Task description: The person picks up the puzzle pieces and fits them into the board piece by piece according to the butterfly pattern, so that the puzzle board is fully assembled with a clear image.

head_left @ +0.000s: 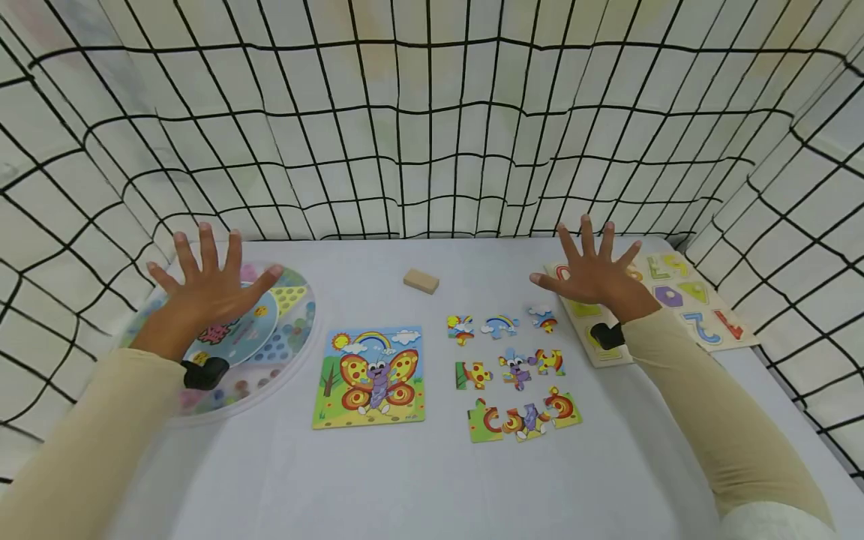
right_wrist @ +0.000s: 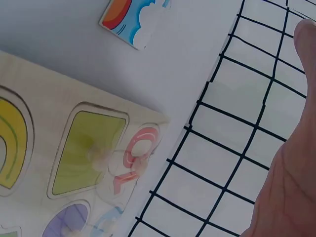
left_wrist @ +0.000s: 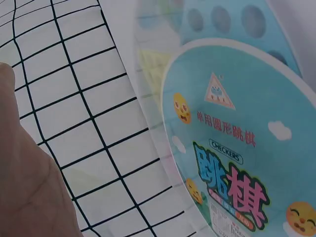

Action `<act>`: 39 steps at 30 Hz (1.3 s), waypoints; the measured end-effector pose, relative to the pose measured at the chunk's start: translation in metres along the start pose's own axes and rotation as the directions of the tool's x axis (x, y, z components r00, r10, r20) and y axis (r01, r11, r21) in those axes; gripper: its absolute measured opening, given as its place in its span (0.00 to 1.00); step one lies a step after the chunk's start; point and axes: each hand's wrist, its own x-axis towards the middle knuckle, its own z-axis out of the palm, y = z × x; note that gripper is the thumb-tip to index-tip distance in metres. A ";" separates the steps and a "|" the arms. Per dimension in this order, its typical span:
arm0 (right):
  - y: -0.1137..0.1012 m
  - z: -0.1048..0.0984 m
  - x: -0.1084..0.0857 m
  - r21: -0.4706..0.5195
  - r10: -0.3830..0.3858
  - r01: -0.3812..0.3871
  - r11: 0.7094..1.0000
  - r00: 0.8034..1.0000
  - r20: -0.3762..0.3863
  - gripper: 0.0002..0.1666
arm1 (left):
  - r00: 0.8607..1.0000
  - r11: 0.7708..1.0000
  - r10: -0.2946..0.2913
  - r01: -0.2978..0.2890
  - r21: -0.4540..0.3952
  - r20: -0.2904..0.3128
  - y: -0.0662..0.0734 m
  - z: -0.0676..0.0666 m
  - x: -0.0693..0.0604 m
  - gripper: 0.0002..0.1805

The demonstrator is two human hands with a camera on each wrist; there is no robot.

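My left hand (head_left: 209, 296) is raised with fingers spread above the round checkers box (head_left: 297, 330), holding nothing; its edge shows in the left wrist view beside the box's blue label (left_wrist: 237, 123). My right hand (head_left: 597, 277), also spread and empty, hovers over the wooden shape-and-number board (head_left: 607, 354), seen close up in the right wrist view with a green shape (right_wrist: 89, 150). Between the hands lie a square butterfly picture (head_left: 370, 379) and several separate jigsaw pieces (head_left: 516, 369) in three rows, the bottom pieces close together. Neither hand touches them.
A small wooden block (head_left: 421, 281) lies behind the butterfly picture. A black wire grid (head_left: 432, 157) stands along the back and both sides of the white table (head_left: 378, 487).
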 end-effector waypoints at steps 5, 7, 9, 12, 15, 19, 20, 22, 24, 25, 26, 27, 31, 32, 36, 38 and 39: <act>-0.003 0.004 -0.002 0.005 -0.022 0.022 1.000 1.000 -0.021 0.67 | 0.996 0.998 0.056 -0.057 -0.017 -0.066 0.009 0.008 -0.004 0.56; -0.004 0.006 -0.004 0.019 -0.040 0.041 0.999 0.999 -0.028 0.66 | 0.992 0.996 0.084 -0.086 -0.022 -0.098 0.015 0.012 -0.007 0.55; -0.006 0.007 -0.006 0.035 -0.058 0.059 0.998 0.998 -0.036 0.65 | 0.985 0.992 0.118 -0.122 -0.027 -0.123 0.020 0.016 -0.010 0.55; -0.008 0.009 -0.010 0.040 -0.090 0.092 0.995 0.994 -0.054 0.65 | 0.972 0.979 0.186 -0.195 -0.054 -0.145 0.029 0.020 -0.016 0.54; -0.012 0.010 -0.015 0.028 -0.120 0.122 0.992 0.991 -0.066 0.65 | 0.955 0.958 0.259 -0.274 -0.090 -0.147 0.036 0.021 -0.021 0.53; -0.018 0.012 -0.021 0.040 -0.155 0.159 0.987 0.984 -0.090 0.64 | 0.946 0.921 0.316 -0.324 -0.217 -0.072 0.045 0.020 -0.032 0.51; -0.020 0.013 -0.023 0.050 -0.164 0.170 0.984 0.982 -0.096 0.64 | 0.948 0.915 0.316 -0.316 -0.252 -0.044 0.047 0.020 -0.036 0.51; -0.023 0.016 -0.027 0.073 -0.196 0.204 0.976 0.975 -0.108 0.64 | 0.950 0.900 0.311 -0.290 -0.325 0.012 0.050 0.019 -0.045 0.52; -0.025 0.018 -0.031 0.101 -0.241 0.250 0.963 0.965 -0.101 0.64 | 0.950 0.888 0.309 -0.270 -0.374 0.050 0.054 0.020 -0.053 0.52; -0.026 0.020 -0.034 0.118 -0.263 0.274 0.955 0.960 -0.095 0.64 | 0.948 0.885 0.313 -0.269 -0.380 0.058 0.056 0.020 -0.057 0.52; -0.026 0.021 -0.037 0.133 -0.285 0.295 0.946 0.955 -0.087 0.64 | 0.945 0.883 0.320 -0.274 -0.382 0.063 0.057 0.021 -0.060 0.51; -0.027 0.023 -0.039 0.144 -0.305 0.313 0.939 0.949 -0.079 0.64 | 0.942 0.879 0.329 -0.278 -0.387 0.069 0.059 0.022 -0.063 0.51; -0.029 0.026 -0.050 0.209 -0.366 0.372 0.904 0.928 -0.071 0.63 | 0.930 0.874 0.362 -0.314 -0.369 0.066 0.064 0.028 -0.075 0.50; -0.030 0.026 -0.052 0.222 -0.384 0.392 0.893 0.920 -0.079 0.60 | 0.927 0.875 0.370 -0.325 -0.359 0.060 0.064 0.029 -0.077 0.50; -0.030 0.027 -0.061 0.314 -0.448 0.457 0.832 0.888 -0.106 0.48 | 0.918 0.871 0.394 -0.359 -0.334 0.041 0.064 0.039 -0.088 0.48; -0.031 0.028 -0.064 0.360 -0.467 0.468 0.807 0.879 -0.095 0.44 | 0.917 0.872 0.396 -0.363 -0.329 0.038 0.064 0.044 -0.094 0.48; -0.032 0.029 -0.065 0.383 -0.473 0.467 0.797 0.877 -0.086 0.43 | 0.918 0.871 0.395 -0.361 -0.333 0.037 0.064 0.046 -0.097 0.48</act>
